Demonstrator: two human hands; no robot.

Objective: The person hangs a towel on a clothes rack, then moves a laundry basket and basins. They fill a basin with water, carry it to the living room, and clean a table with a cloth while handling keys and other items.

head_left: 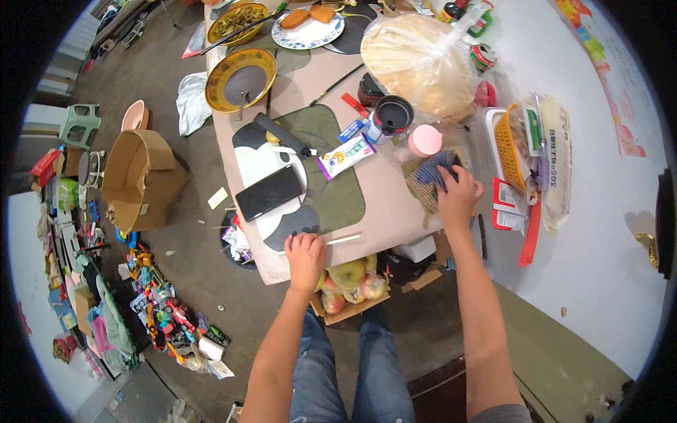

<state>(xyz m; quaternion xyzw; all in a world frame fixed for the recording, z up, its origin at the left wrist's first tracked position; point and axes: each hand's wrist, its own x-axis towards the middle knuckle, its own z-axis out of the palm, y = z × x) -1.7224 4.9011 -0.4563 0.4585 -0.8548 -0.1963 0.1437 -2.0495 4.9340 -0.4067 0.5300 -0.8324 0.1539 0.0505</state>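
Observation:
My right hand [459, 194] pinches a blue-grey striped cloth [431, 172] at the table's right side. Under that cloth lies a tan cloth [423, 194], partly covered. My left hand [307, 259] rests at the table's near edge, its fingertips bent downward. A short white stick [344, 239] lies just right of those fingers; whether they touch it is unclear. Beyond the left hand, a black smartphone [270, 193] lies face up on the patterned table cover [338, 206]. A wrapped snack [346, 156] and a jar with a pink lid [424, 140] stand farther in.
Bowls [240, 79], a plate [307, 39] and a large bag of flat food [418, 63] occupy the far table. A yellow basket [510, 148] stands against the wall. Below the near edge sits a box of apples [349, 280]. Toys [174, 312] and a cardboard carton [140, 180] lie left on the floor.

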